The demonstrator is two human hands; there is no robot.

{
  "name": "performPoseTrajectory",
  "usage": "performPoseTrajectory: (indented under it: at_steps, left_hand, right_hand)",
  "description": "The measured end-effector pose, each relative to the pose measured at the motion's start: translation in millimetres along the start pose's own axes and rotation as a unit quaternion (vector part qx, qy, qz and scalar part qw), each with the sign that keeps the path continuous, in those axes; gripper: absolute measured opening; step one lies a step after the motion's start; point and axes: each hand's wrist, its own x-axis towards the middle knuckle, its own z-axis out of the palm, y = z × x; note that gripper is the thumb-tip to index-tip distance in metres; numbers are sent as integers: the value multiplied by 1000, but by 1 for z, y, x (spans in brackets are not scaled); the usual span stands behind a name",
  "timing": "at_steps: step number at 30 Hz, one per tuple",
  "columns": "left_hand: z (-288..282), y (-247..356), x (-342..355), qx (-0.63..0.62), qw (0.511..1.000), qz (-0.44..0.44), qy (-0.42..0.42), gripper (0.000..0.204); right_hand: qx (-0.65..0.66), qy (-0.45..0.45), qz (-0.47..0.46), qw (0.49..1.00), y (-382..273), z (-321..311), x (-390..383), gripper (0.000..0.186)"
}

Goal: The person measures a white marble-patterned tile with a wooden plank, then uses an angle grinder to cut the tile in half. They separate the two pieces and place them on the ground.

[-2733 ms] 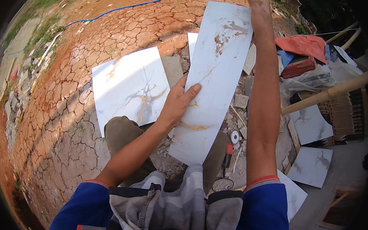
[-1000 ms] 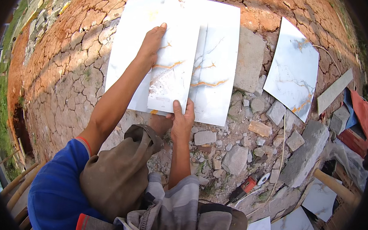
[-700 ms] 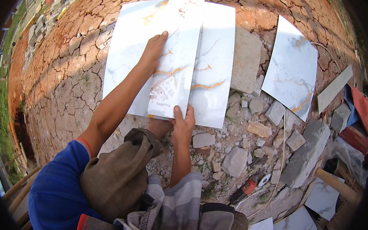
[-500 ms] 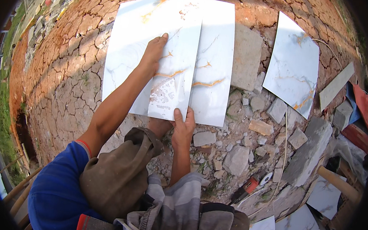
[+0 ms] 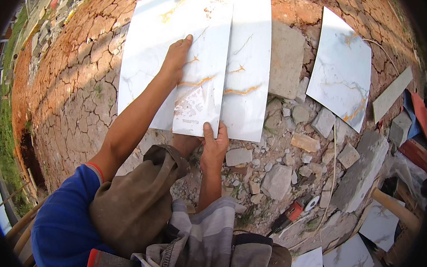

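Note:
A narrow strip of white marble-patterned tile [image 5: 209,55] with orange veins lies over a wider matching tile [image 5: 251,43]. Dusty smears and patches mark the strip's lower end. My left hand [image 5: 175,58] grips the strip's left edge about midway up, thumb on top and the other fingers mostly hidden. At the near end, my right hand [image 5: 214,146] pinches the strip's lower right corner with the thumb on its face. The wide tile shows on both sides of the strip. Part of my foot shows just below the tiles.
A cut marble-patterned tile [image 5: 342,70] lies to the right beyond a flat stone slab [image 5: 285,62]. An angle grinder [image 5: 291,214] rests among broken stones at lower right. Further tile pieces [image 5: 347,261] and a wooden handle [image 5: 394,209] are near the lower right edge. Cracked soil surrounds everything.
The strip's far end has swung slightly left, so its right edge runs straighter along the wide tile. Both hands keep their hold. The whole view has shifted a little.

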Motion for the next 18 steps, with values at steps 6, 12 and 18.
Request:
performPoseTrajectory:
  at_steps: [6,12,18]
  left_hand:
    - [-1,2,1,4,1000,-15,8,52]
    - [1,2,0,1,1000,3,8,51]
    - [-4,-8,8,27,999,42,11,51]
  right_hand:
    - [24,18,19,999,-11,1,-9,39]
    - [17,85,43,995,-11,3,-20,33]
    - [63,127,57,988,1,7,-37,27]
